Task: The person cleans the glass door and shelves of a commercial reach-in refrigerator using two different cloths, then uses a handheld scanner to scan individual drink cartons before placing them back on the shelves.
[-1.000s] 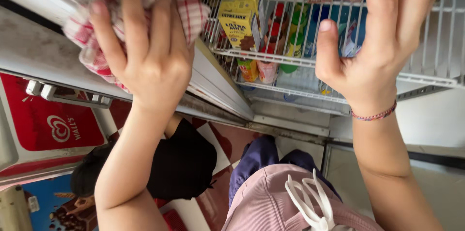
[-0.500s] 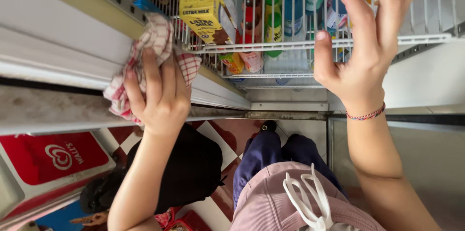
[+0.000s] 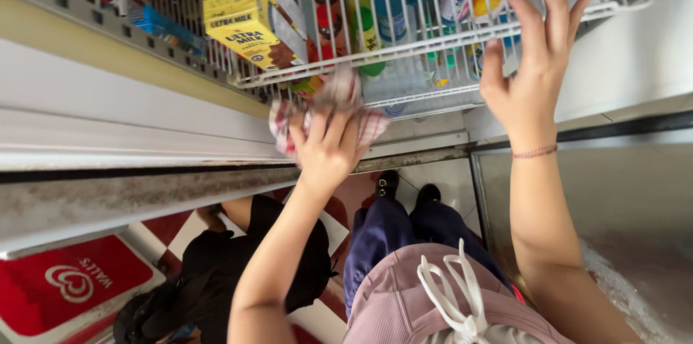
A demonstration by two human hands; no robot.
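A chest freezer's white frame (image 3: 130,135) runs across the view, with a white wire basket (image 3: 447,33) of yellow cartons (image 3: 242,15) and coloured bottles (image 3: 361,19) hung at its far edge, above a red-and-white tiled floor (image 3: 180,225). The left hand (image 3: 325,153) presses a red-checked cloth (image 3: 328,109) against the frame just below the basket's near rim, fingers closed over it. The right hand (image 3: 530,62) is raised, fingers spread, fingertips on the basket's wire rim.
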